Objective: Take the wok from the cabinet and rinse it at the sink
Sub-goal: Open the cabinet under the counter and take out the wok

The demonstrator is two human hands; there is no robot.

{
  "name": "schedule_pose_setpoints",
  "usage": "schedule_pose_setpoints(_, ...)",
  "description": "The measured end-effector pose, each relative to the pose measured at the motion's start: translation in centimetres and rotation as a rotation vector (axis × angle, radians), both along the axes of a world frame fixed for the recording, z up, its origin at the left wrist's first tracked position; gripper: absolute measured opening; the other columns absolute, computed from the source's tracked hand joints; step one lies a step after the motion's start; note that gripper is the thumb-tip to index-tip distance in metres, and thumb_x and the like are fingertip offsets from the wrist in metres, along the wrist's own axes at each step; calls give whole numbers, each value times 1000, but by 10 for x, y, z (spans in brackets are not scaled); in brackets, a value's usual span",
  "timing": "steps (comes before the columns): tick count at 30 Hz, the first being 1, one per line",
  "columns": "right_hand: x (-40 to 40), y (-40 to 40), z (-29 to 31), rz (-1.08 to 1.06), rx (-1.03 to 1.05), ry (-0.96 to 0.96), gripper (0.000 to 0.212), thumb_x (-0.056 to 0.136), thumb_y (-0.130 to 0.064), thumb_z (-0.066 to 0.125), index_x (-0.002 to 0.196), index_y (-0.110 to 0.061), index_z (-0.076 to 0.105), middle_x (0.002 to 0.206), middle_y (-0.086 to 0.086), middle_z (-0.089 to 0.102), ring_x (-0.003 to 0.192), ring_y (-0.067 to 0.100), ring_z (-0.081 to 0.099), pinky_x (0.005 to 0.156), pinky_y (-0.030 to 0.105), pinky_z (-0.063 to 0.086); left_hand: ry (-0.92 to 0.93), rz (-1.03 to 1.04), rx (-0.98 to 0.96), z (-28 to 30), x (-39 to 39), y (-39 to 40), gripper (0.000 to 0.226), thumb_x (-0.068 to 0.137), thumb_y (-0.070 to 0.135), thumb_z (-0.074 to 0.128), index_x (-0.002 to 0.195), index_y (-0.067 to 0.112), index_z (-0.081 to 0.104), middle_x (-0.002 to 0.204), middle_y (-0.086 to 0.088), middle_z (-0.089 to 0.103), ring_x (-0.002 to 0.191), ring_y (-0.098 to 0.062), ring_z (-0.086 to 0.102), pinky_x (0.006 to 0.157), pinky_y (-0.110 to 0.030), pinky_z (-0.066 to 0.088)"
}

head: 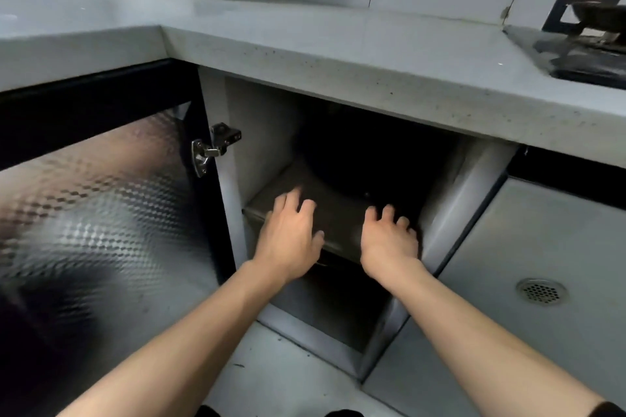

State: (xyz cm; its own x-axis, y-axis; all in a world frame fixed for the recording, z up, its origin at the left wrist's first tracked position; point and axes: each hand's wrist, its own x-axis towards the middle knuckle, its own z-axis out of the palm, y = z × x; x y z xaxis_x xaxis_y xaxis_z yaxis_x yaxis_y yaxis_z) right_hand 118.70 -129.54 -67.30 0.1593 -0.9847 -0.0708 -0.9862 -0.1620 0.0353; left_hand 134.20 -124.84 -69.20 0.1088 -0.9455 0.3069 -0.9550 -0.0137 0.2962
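1. The cabinet point(355, 179) under the pale speckled bench point(305, 44) stands open; its door point(101, 213), with a shiny dimpled inner face, is swung wide to the left on a metal hinge point(211, 149).
2. The wok point(366, 159) sits deep in the upper compartment, a dark round shape on the shelf point(338, 213), mostly lost in shadow. Its handle cannot be made out.
3. The left hand point(291, 234) reaches over the near edge of the shelf, fingers spread and released, holding nothing. It is blurred, and the fingertips lie near the wok's near rim; whether they touch cannot be told.
4. The right hand point(389, 240) sits just right of it, also over the shelf's near edge, fingers parted and grasping nothing.
5. Open room: the opening is bounded by the bench's underside above, a grey side wall on the left and a grey post on the right. The gap between the two hands is clear, and the wok fills most of the compartment's width behind them.
6. Below the shelf a lower compartment shows dark and shallow, its near lip meeting the pale floor point(271, 366).
7. A round floor drain point(542, 291) lies in the floor at right, well apart from the hands.
8. On the bench at far right is a dark gas hob point(576, 47) carrying a dark pan, partly cut off by the frame.
9. No brand, label or writing can be read anywhere.
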Motion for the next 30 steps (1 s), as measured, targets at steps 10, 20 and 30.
schedule_pose_setpoints(10, -2, -14, -11, 60, -140, -70, 62, 76, 6, 63, 133, -2, 41, 137, 19, 37, 121, 39, 39, 101, 43, 41, -55, -24, 4, 3, 6, -14, 51, 90, 39, 58, 133, 12, 49, 144, -10, 42, 130, -30, 36, 103, -44, 41)
schedule_pose_setpoints(20, -2, 25, -12, 145, -153, -64, 63, 71, 8, 64, 129, 0, 41, 125, 17, 37, 109, 36, 41, 95, 39, 43, -78, -19, 21, 1, 24, -8, 51, 93, 38, 55, 136, 10, 49, 150, -8, 39, 138, -28, 29, 107, -43, 36)
schedule_pose_setpoints(30, -22, 79, -4, 226, -99, -119, 58, 69, 7, 61, 121, -10, 41, 121, 10, 34, 103, 29, 39, 94, 36, 43, -58, -119, -20, -6, 38, -7, 56, 92, 26, 61, 144, 16, 42, 150, -6, 40, 139, -26, 30, 108, -42, 38)
